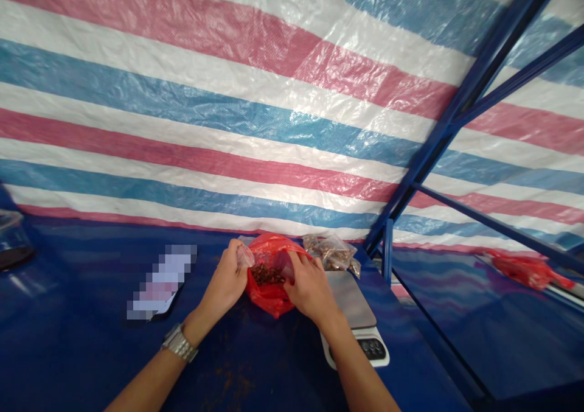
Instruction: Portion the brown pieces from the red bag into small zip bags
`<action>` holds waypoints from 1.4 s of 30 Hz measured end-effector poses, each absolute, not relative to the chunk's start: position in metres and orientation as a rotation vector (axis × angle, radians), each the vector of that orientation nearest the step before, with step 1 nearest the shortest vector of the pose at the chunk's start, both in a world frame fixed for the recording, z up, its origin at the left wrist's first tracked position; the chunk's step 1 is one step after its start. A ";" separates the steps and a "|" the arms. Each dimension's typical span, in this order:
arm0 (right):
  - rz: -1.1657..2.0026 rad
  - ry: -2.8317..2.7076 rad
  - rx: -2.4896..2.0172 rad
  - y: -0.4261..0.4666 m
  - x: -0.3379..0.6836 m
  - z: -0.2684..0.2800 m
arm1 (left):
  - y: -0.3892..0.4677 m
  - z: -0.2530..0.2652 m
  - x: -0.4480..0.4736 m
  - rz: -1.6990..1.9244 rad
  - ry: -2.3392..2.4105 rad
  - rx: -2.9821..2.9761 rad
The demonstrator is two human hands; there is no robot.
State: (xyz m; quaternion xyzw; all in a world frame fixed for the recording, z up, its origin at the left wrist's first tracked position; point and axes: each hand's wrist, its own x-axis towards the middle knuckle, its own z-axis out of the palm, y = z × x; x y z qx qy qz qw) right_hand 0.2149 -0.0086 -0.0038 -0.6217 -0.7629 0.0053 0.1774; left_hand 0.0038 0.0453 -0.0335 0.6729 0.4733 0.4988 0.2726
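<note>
Evidently, both hands work at the mouth of an open red bag
The red bag (274, 303) sits on the blue table (223, 363) between the two hands, its mouth upward, probably so the dark brown pieces (263, 274) inside can be reached without spilling. At its left edge, the left hand (230, 275) pinches clear plastic (245, 255) between thumb and fingers, which seems meant to keep that thin film in control. The right hand (310, 284) curls its fingers over the right side of the mouth, perhaps to hold it wide; whether they press on anything, I cannot tell. The scale (351, 302) lies just beside the right forearm, with filled clear bags (335, 252) behind it, presumably for easy reach
</note>
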 end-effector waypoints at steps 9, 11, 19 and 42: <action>0.041 -2.195 -1.723 -0.012 0.209 0.003 | 0.023 -0.013 0.004 0.841 1.652 1.842; 0.071 -2.185 -1.675 -0.011 0.209 0.000 | 0.021 -0.015 0.006 0.815 1.473 1.807; 0.379 -2.055 -1.364 -0.003 0.213 -0.012 | 0.026 -0.025 0.021 1.154 1.093 1.486; 0.848 -1.563 -1.177 0.015 0.201 -0.043 | 0.028 -0.016 0.019 1.119 1.012 1.158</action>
